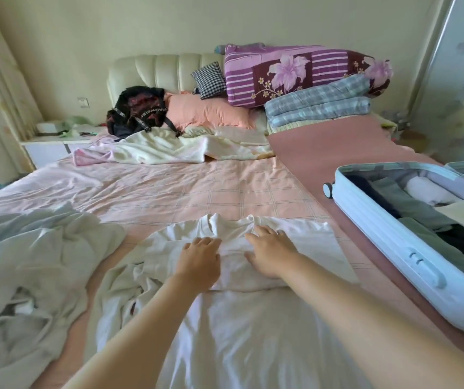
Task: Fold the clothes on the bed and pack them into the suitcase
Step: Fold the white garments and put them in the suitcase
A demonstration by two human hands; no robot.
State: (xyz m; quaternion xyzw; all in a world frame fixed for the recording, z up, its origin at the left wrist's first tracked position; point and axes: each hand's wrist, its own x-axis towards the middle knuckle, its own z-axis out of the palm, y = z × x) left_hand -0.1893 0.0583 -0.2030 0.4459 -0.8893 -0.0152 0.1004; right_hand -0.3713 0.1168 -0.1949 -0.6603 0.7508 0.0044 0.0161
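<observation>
A white T-shirt (253,318) lies spread on the pink bed (197,186) in front of me, collar pointing away. My left hand (199,262) presses flat on the shirt just below the collar. My right hand (267,251) rests beside it with fingers spread on the cloth near the collar. A light blue suitcase (388,248) lies open on the bed to the right, with several folded clothes inside. A crumpled pale garment (28,262) is heaped at the left.
At the head of the bed lie a black bag (138,110), a peach pillow (208,110), a checked cushion (209,80) and stacked quilts (303,77). A rumpled white sheet (169,148) lies across the bed's far part. A nightstand (53,144) stands at left.
</observation>
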